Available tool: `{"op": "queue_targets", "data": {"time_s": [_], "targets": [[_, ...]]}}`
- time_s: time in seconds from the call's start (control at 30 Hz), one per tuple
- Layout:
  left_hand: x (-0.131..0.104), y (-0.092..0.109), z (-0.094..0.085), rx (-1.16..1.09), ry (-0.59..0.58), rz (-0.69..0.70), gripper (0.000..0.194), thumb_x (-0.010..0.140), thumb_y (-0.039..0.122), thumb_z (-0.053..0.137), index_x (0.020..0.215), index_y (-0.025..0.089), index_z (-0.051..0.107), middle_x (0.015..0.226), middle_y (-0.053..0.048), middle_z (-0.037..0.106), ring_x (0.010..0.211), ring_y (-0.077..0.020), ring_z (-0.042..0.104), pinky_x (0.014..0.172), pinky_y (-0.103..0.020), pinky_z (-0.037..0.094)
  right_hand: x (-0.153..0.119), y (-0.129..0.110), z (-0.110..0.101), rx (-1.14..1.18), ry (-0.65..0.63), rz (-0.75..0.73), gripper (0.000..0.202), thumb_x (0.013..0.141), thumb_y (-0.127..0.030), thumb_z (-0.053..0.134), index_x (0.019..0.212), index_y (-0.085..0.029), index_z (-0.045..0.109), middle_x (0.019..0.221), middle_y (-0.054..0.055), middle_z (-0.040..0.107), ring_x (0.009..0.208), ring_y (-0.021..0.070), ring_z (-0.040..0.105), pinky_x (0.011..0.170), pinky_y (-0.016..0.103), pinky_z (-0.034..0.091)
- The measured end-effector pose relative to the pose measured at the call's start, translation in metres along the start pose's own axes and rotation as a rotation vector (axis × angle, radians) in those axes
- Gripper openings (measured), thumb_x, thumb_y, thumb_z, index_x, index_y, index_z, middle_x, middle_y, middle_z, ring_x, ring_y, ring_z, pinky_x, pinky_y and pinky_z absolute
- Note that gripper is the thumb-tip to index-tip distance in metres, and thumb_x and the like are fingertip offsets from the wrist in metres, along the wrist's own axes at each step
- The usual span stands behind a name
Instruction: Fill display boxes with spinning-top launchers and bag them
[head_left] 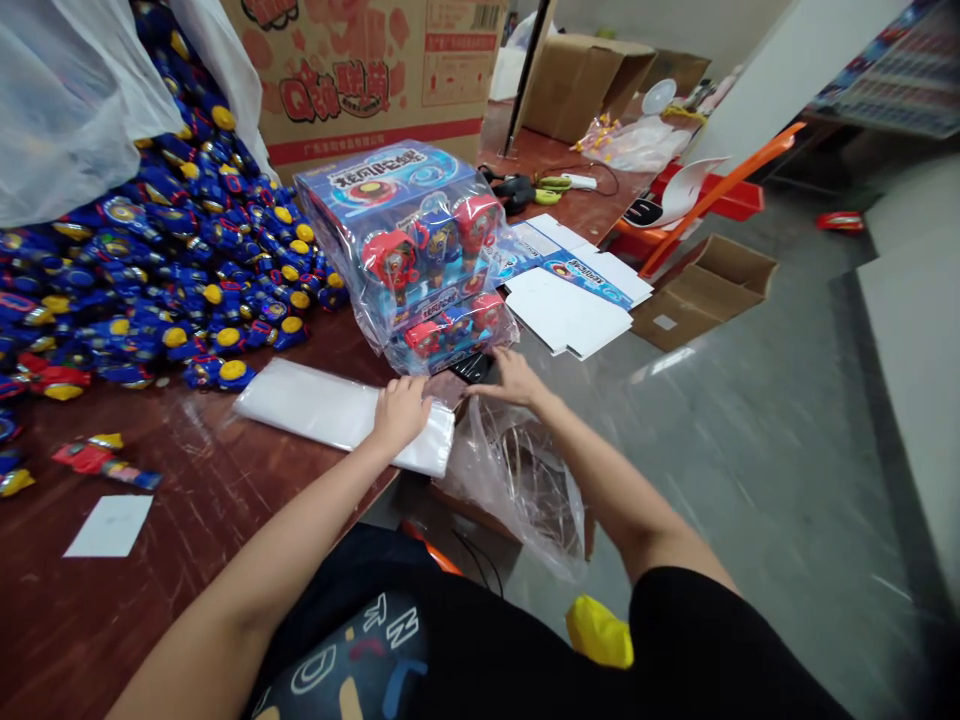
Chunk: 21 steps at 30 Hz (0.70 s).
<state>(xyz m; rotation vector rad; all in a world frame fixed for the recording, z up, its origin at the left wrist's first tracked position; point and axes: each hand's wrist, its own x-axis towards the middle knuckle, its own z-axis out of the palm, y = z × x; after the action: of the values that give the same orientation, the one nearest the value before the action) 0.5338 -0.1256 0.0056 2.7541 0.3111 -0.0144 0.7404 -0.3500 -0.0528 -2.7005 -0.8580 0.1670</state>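
Note:
My left hand (403,412) lies on a flat stack of clear plastic bags (315,402) at the table's front edge, fingers flat on it and not gripping. My right hand (516,382) is at the table corner, thumb and fingers apart, beside a black object (474,368) whose kind I cannot make out. Just behind both hands stands a blue display box (405,190) wrapped in clear plastic, with red and blue toys in its two tiers. Below my right hand, a crumpled clear plastic bag (517,480) hangs over the table's edge.
Blue and yellow wrapped toys (202,240) are heaped at the left. A large printed carton (360,80) stands behind. Flat printed cards (570,310), scissors (517,190) and an orange chair (705,205) are at the right. An open carton (705,290) sits on the floor.

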Motion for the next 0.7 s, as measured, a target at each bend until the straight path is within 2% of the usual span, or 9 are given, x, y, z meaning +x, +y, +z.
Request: {"op": "queue_targets", "data": {"time_s": [0.1,0.13,0.2,0.27,0.37,0.43,0.53,0.6,0.7], "targets": [[0.013,0.005,0.003,0.058,-0.051,0.046,0.060,0.113,0.030,0.052,0.172,0.025,0.043,0.151,-0.015,0.066,0.135,-0.0358,0.060,0.115,-0.050,0.048,-0.010,-0.034,0.037,0.077,0.118,-0.023,0.111,0.094,-0.073,0.068,0.176,-0.012,0.026,0.173,0.024,0.043,0.161,0.0429,0.040,0.131,0.063,0.039],[0.014,0.007,0.004,0.082,-0.061,0.048,0.064,0.113,0.030,0.051,0.175,0.025,0.037,0.151,-0.015,0.066,0.135,-0.0363,0.059,0.115,-0.050,0.048,-0.011,-0.041,0.043,0.100,0.159,-0.018,0.108,0.096,-0.071,0.065,0.177,-0.013,0.023,0.172,0.024,0.045,0.159,0.0435,0.042,0.130,0.065,0.039],[0.015,0.012,0.005,0.130,-0.072,0.043,0.069,0.113,0.030,0.050,0.178,0.023,0.030,0.154,-0.017,0.064,0.135,-0.0372,0.059,0.113,-0.051,0.048,-0.013,-0.045,0.044,0.135,0.211,-0.018,0.099,0.098,-0.067,0.062,0.175,-0.015,0.029,0.163,0.023,0.054,0.151,0.0435,0.051,0.128,0.065,0.040],[0.014,0.016,0.005,0.168,-0.082,0.037,0.072,0.112,0.031,0.050,0.179,0.021,0.026,0.159,-0.019,0.060,0.136,-0.0373,0.059,0.112,-0.050,0.049,-0.021,-0.038,0.034,0.153,0.223,-0.026,0.095,0.092,-0.067,0.069,0.169,-0.016,0.044,0.149,0.022,0.064,0.139,0.0434,0.059,0.124,0.063,0.045],[0.012,0.016,0.002,0.199,-0.097,0.032,0.074,0.112,0.036,0.050,0.180,0.021,0.024,0.162,-0.020,0.058,0.135,-0.0368,0.061,0.111,-0.049,0.051,-0.053,-0.010,0.007,0.156,0.224,-0.021,0.089,0.080,-0.065,0.078,0.155,-0.020,0.061,0.130,0.019,0.071,0.123,0.0426,0.065,0.114,0.060,0.054],[0.011,0.011,-0.001,0.208,-0.106,0.019,0.074,0.112,0.038,0.051,0.179,0.020,0.025,0.156,-0.020,0.062,0.133,-0.0375,0.062,0.109,-0.049,0.051,-0.079,0.014,-0.012,0.146,0.251,0.012,0.083,0.079,-0.064,0.078,0.150,-0.022,0.066,0.124,0.018,0.071,0.120,0.0419,0.065,0.111,0.061,0.055],[0.009,0.002,-0.004,0.220,-0.110,-0.012,0.072,0.112,0.039,0.051,0.178,0.019,0.030,0.145,-0.021,0.069,0.130,-0.0397,0.063,0.109,-0.051,0.049,-0.103,0.043,-0.030,0.122,0.346,0.109,0.082,0.084,-0.062,0.073,0.153,-0.019,0.062,0.131,0.022,0.065,0.126,0.0428,0.060,0.117,0.065,0.051],[0.009,-0.003,-0.005,0.227,-0.104,-0.028,0.072,0.113,0.041,0.050,0.178,0.020,0.029,0.143,-0.022,0.070,0.131,-0.0413,0.063,0.110,-0.053,0.048,-0.100,0.047,-0.028,0.107,0.415,0.189,0.083,0.089,-0.062,0.067,0.157,-0.016,0.058,0.139,0.025,0.059,0.134,0.0438,0.055,0.121,0.066,0.046],[0.012,-0.007,-0.004,0.232,-0.097,-0.044,0.075,0.113,0.043,0.049,0.180,0.018,0.024,0.144,-0.024,0.068,0.132,-0.0435,0.063,0.110,-0.056,0.049,-0.070,0.031,-0.002,0.089,0.467,0.284,0.083,0.098,-0.062,0.057,0.163,-0.011,0.051,0.150,0.028,0.051,0.143,0.0444,0.048,0.124,0.066,0.043]]}}
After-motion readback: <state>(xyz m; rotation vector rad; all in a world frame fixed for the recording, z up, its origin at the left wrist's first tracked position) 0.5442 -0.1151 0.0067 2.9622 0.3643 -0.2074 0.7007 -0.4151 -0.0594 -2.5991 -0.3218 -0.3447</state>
